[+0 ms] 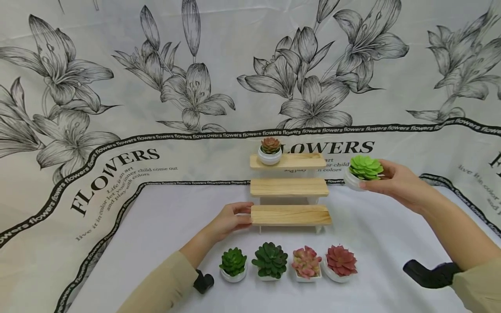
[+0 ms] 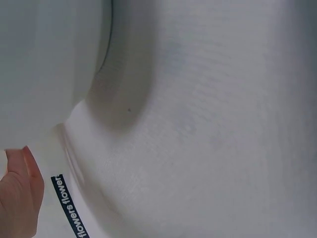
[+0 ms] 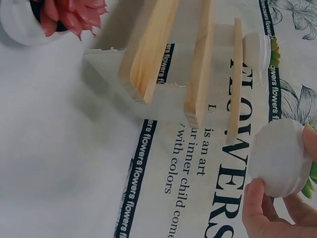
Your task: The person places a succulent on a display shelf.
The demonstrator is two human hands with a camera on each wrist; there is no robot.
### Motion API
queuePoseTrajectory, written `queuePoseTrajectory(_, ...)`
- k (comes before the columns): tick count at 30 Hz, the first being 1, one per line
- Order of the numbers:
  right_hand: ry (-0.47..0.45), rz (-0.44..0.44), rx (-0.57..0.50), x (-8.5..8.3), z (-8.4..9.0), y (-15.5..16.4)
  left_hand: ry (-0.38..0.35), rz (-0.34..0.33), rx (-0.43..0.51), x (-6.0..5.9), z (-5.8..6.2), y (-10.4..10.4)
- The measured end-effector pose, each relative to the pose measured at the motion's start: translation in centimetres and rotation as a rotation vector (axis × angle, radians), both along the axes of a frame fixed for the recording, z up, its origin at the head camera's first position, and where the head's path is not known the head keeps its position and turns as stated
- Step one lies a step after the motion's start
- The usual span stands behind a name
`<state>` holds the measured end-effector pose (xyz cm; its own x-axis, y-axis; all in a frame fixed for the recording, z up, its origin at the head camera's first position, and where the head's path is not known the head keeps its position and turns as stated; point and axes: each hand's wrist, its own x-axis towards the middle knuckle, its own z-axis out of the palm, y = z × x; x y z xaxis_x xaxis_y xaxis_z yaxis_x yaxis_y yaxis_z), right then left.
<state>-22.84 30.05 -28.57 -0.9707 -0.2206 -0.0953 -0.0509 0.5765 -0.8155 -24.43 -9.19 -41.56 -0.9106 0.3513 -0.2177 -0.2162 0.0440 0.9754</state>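
Note:
My right hand (image 1: 401, 184) holds a bright green potted succulent (image 1: 365, 167) in the air, right of the tiered wooden stand (image 1: 289, 188) and level with its upper boards. Fingers and thumb pinch its round white pot (image 3: 280, 156), seen from below in the right wrist view. At the left end of the stand's lowest board, my left hand (image 1: 231, 221) grips the edge between thumb and fingers. A reddish-brown succulent (image 1: 270, 152) in a white pot sits on the top board's left part. The left wrist view shows only part of the left hand (image 2: 20, 193).
In front of the stand, a row of white-potted succulents lies across the white tabletop (image 1: 156, 261): green (image 1: 233, 263), dark green (image 1: 270, 261), pink (image 1: 306, 263) and red (image 1: 341, 261). A flower-printed cloth (image 1: 215, 161) hangs behind.

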Motion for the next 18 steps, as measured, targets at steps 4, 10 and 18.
queuePoseTrajectory(4,0.000,-0.004,-0.012,-0.9,0.6,-1.2,-0.005,0.006,0.004,0.0,0.0,0.0)
queuePoseTrajectory(10,0.006,-0.022,-0.058,-2.5,0.5,-2.8,-0.009,0.003,-0.006,-0.1,0.0,0.0)
queuePoseTrajectory(18,0.002,-0.056,-0.084,-4.3,0.7,-5.2,-0.013,0.018,-0.002,-0.1,-0.1,0.1)
